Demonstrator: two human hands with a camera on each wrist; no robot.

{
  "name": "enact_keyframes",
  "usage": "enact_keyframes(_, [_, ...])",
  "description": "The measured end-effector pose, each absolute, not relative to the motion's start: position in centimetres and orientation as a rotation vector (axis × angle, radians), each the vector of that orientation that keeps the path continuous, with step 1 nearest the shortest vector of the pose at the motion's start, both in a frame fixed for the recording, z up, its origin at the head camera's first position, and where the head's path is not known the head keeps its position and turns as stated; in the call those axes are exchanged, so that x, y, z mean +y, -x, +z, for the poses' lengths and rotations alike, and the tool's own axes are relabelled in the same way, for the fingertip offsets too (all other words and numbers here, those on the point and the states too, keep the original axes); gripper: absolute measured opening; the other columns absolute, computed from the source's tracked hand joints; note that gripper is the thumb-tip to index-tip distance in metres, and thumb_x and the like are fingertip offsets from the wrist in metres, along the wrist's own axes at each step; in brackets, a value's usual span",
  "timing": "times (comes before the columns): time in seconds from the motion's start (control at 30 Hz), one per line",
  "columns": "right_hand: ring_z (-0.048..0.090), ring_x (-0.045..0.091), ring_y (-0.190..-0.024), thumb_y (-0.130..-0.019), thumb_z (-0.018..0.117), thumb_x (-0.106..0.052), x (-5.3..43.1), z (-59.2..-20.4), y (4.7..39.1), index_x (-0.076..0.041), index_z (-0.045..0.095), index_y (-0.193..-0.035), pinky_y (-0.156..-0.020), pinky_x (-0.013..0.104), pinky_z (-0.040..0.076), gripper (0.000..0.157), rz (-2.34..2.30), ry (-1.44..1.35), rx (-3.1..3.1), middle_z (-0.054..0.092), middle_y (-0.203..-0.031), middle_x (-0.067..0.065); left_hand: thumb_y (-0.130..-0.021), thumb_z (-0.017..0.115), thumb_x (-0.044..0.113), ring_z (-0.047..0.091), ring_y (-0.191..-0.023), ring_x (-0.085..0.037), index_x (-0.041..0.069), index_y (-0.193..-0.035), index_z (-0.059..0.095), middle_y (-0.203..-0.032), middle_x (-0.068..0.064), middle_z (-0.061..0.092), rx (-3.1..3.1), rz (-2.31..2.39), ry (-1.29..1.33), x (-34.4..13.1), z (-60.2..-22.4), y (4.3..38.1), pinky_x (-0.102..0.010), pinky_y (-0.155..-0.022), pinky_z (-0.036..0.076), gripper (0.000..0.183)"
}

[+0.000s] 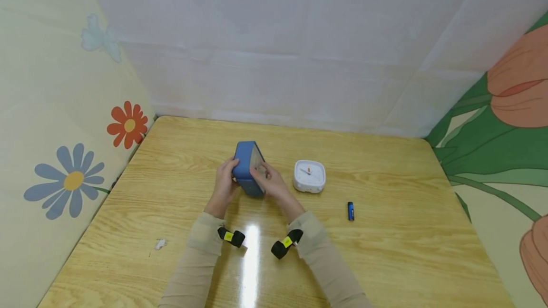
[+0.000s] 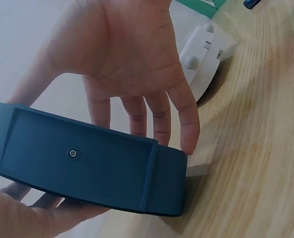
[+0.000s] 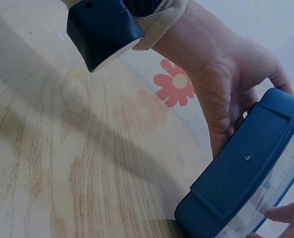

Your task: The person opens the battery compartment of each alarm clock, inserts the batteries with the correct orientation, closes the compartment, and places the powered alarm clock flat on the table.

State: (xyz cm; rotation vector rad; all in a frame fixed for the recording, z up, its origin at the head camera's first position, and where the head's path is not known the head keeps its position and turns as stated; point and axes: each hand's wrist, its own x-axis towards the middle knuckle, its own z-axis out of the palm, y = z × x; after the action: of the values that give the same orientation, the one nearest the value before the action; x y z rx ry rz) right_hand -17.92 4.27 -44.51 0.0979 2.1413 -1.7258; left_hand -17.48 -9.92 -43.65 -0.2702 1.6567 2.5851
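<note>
A blue clock (image 1: 244, 160) is held tilted above the wooden table between both hands. Its underside, with a small screw, faces the left wrist camera. Part of its pale, marked front shows in the right wrist view. My left hand (image 1: 222, 184) grips the back and side of the casing. My right hand (image 1: 275, 185) holds it from the front side, thumb and fingers spread across it; in the left wrist view this right hand (image 2: 132, 54) shows its palm. The dial is mostly hidden by my right hand in the head view.
A white clock (image 1: 309, 176) lies face up just right of my right hand. Farther right on the table (image 1: 398, 241) is a blue battery (image 1: 350, 211). A small white scrap (image 1: 160, 244) lies at the left. Fabric-like walls border the table's back and sides.
</note>
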Motion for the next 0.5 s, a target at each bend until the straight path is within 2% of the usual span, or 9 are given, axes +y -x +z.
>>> enact_keyframes(0.1, [0.042, 0.033, -0.114, -0.086, 0.057, -0.044, 4.16, -44.57, 17.77, -0.014, 0.03, -0.143, -0.064, 0.034, 0.049, 0.07, -1.743, -0.12, 2.144, 0.024, -0.144, 0.02, -0.092, 0.038, 0.016, 0.053, -0.089, -0.011, -0.008, -0.133, 0.036, -0.123, -0.019, 0.045, 1.617, 2.602, 0.259, -10.08, -43.89, 17.51, -0.026, -0.07, 0.047, 0.048])
enact_keyframes(0.23, [0.036, 0.035, -0.119, -0.084, 0.06, -0.04, 4.1, -44.71, 17.54, -0.015, 0.031, -0.143, -0.072, 0.04, 0.049, 0.07, -1.79, -0.126, 2.137, 0.021, -0.144, 0.019, -0.093, 0.034, 0.017, 0.052, -0.09, -0.011, -0.005, -0.135, 0.034, -0.118, -0.013, 0.046, 1.558, 2.62, 0.249, -10.31, -44.3, 17.47, -0.025, -0.073, 0.045, 0.048])
enact_keyframes(0.3, [0.036, 0.035, -0.119, -0.083, 0.062, -0.038, 4.08, -44.82, 17.44, -0.015, 0.032, -0.142, -0.072, 0.041, 0.048, 0.07, -1.813, -0.131, 2.132, 0.023, -0.143, 0.019, -0.093, 0.031, 0.017, 0.052, -0.09, -0.01, -0.005, -0.136, 0.033, -0.114, -0.009, 0.049, 1.526, 2.634, 0.251, -10.37, -44.44, 17.46, -0.025, -0.075, 0.044, 0.048])
enact_keyframes(0.4, [0.04, 0.033, -0.114, -0.082, 0.064, -0.034, 4.04, -45.11, 17.39, -0.014, 0.033, -0.142, -0.065, 0.034, 0.046, 0.07, -1.837, -0.126, 2.142, 0.029, -0.141, 0.018, -0.094, 0.029, 0.017, 0.053, -0.089, -0.009, -0.006, -0.137, 0.03, -0.109, -0.003, 0.051, 1.488, 2.647, 0.258, -10.53, -44.59, 17.52, -0.027, -0.079, 0.042, 0.049])
enact_keyframes(0.5, [0.041, 0.032, -0.11, -0.082, 0.066, -0.032, 4.02, -45.39, 17.36, -0.014, 0.034, -0.141, -0.062, 0.031, 0.044, 0.07, -1.841, -0.124, 2.169, 0.031, -0.139, 0.018, -0.095, 0.027, 0.017, 0.053, -0.09, -0.008, -0.007, -0.138, 0.028, -0.11, -0.002, 0.052, 1.477, 2.638, 0.27, -10.85, -44.7, 17.59, -0.031, -0.083, 0.039, 0.049])
